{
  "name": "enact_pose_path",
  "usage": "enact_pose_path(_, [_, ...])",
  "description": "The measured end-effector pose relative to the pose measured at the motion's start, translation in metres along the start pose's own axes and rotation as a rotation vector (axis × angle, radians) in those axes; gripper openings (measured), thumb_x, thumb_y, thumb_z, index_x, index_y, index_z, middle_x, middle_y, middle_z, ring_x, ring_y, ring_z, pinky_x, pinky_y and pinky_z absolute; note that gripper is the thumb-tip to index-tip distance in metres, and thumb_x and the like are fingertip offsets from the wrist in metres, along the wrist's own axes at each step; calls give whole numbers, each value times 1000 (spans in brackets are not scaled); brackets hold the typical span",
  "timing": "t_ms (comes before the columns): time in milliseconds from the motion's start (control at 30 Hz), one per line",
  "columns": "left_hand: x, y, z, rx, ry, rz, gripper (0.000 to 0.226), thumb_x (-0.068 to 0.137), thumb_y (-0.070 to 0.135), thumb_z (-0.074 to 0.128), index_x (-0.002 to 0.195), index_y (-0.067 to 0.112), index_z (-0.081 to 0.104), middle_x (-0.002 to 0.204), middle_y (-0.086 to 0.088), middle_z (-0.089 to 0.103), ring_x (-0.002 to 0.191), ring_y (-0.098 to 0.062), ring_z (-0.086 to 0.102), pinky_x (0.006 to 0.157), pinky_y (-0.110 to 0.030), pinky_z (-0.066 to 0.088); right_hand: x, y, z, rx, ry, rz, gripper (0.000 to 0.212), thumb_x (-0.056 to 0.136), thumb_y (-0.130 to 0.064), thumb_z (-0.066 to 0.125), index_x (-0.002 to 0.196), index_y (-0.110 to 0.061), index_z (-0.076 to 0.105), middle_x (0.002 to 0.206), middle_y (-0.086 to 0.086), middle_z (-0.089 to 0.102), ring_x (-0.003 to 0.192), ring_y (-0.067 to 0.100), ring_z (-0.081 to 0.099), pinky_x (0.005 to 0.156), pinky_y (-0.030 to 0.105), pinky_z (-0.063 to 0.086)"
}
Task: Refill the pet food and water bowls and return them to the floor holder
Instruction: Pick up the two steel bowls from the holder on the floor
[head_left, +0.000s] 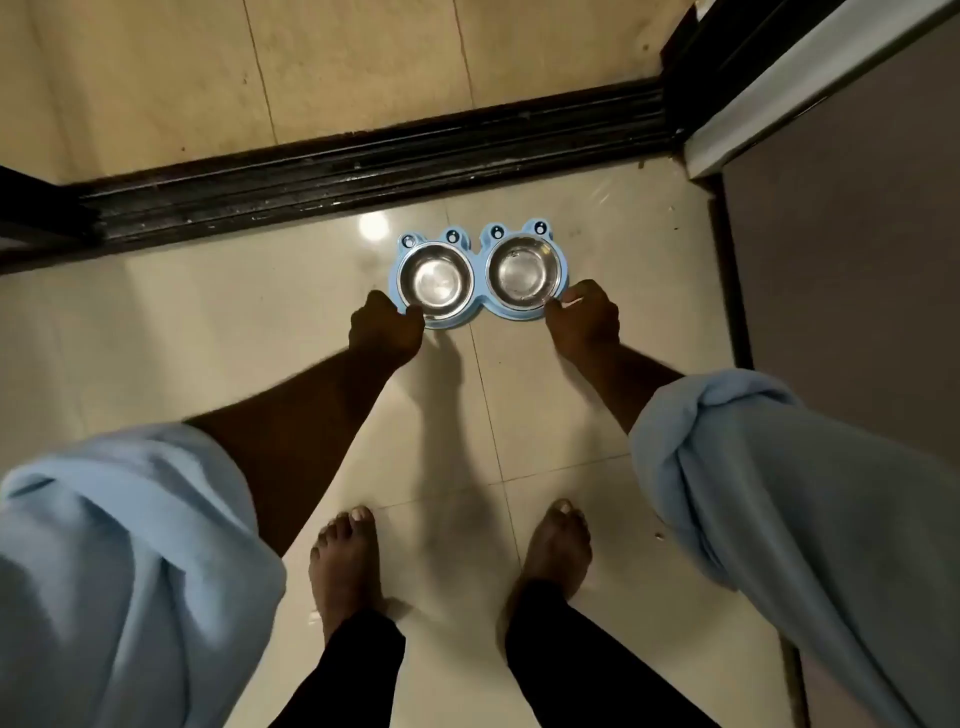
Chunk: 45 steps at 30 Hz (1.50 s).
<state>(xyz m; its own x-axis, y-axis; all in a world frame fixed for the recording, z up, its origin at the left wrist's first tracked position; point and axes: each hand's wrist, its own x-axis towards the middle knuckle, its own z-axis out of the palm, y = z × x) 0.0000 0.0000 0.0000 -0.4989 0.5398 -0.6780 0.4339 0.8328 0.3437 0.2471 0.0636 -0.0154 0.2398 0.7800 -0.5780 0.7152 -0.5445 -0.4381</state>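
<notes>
The floor (545, 415) is made of big, shiny, cream tiles with thin lines between them. A bright spot of light shines on it near the top. A dark door track (363, 171) runs across it. Just in front of the track sits a blue holder (480, 254) — it has little round eyes on top, like two frogs. Two bare feet — the left foot (345, 561) and the right foot (558, 551) — stand flat on the tiles, well apart from the holder.
</notes>
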Motion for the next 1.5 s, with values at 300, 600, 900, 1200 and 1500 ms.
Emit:
enact_pose_path(300, [40,0,19,128,130,-57,66,85,58,73,122,6,61,127,-17,66,119,-39,64,84,-37,47,24,7,13,13,113,43,45,81,-56,81,99,-21,58,92,-4,60,84,21,57,76,29,42])
enact_pose_path(600, [35,3,3,126,107,-41,44,79,47,65,102,9,69,106,-13,73,100,-37,70,75,-33,50,18,-9,14,33,141,79,37,86,-37,79,111,-15,62,111,6,73,103,30,70,78,28,43])
enact_pose_path(900, [12,18,-19,15,75,-63,23,80,27,61,92,10,70,94,-13,77,89,-35,76,85,-41,63,1,-17,6,58,85,45,25,94,-20,66,117,-11,63,118,15,72,110,37,67,81,26,40])
enact_pose_path(1200, [-49,44,-84,-36,62,-64,20,79,20,60,90,6,70,95,-19,76,88,-38,76,86,-46,64,-57,-49,-49,141,52,62,14,92,-16,63,106,-17,60,96,6,70,99,39,70,83,33,54])
enact_pose_path(1500, [-143,122,-182,-98,96,-18,29,81,36,61,88,11,75,92,-14,78,92,-30,76,88,-42,63,-145,-114,-144,209,68,47,16,93,-12,64,108,-10,62,105,19,74,98,41,69,88,44,59])
